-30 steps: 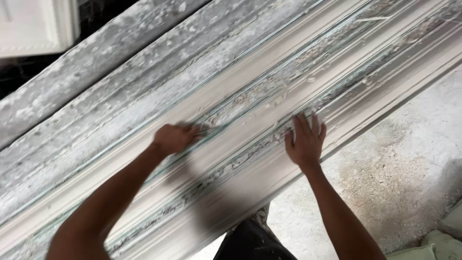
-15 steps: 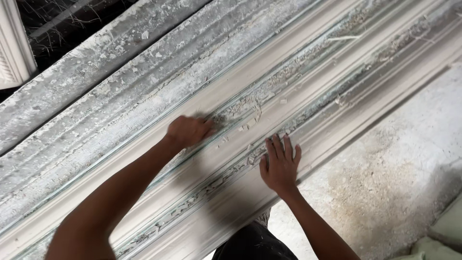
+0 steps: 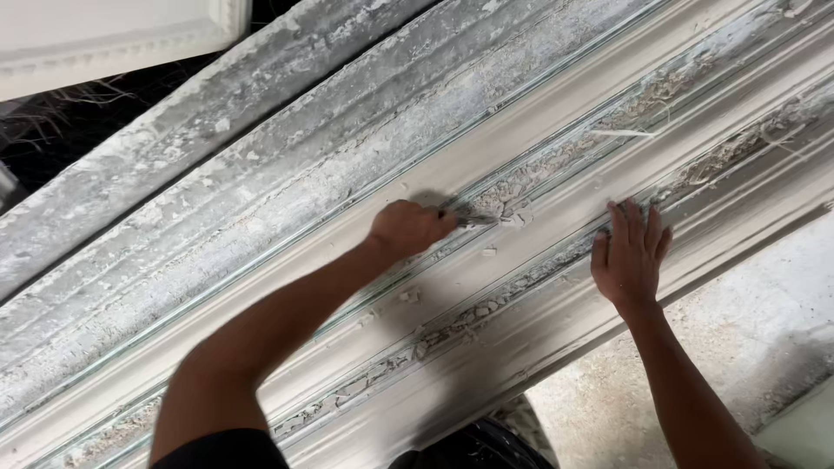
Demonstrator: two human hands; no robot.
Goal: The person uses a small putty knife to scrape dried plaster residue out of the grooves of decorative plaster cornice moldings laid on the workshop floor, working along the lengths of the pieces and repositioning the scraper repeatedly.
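Long plaster cornice mould [image 3: 556, 148] is lying diagonally across the view, running from lower left to upper right, its grooves caked with cracked grey-white plaster residue. A second, rougher grey moulded length [image 3: 200, 174] is lying just beside it on the upper left, touching along the edge. A clean white panel [image 3: 104, 35] is showing at the top left corner, over a dark gap with dry fibres. Dusty concrete floor [image 3: 747, 347] is showing at lower right, beyond the mould's edge.

Left hand [image 3: 407, 229] is resting on the mould's middle groove, fingers curled closed around a small scraper [image 3: 473, 219]; only the tool's thin grey tip is showing past the knuckles, touching the crusted channel. Loose plaster chips [image 3: 489, 252] are lying just beside the tip and further down the flat band. Left forearm is crossing over the lower grooves and hiding part of them.

Right hand [image 3: 630, 256] is lying flat on the lower ridge of the mould, fingers spread open and extended, gripping nothing, palm pressing the surface. It is well apart from the left hand.

Against half a second ago: the right hand is sitting further to the right along the ridge, so the gap between hands is wider. The left hand is staying in the same groove. The white panel is showing more at the top left.
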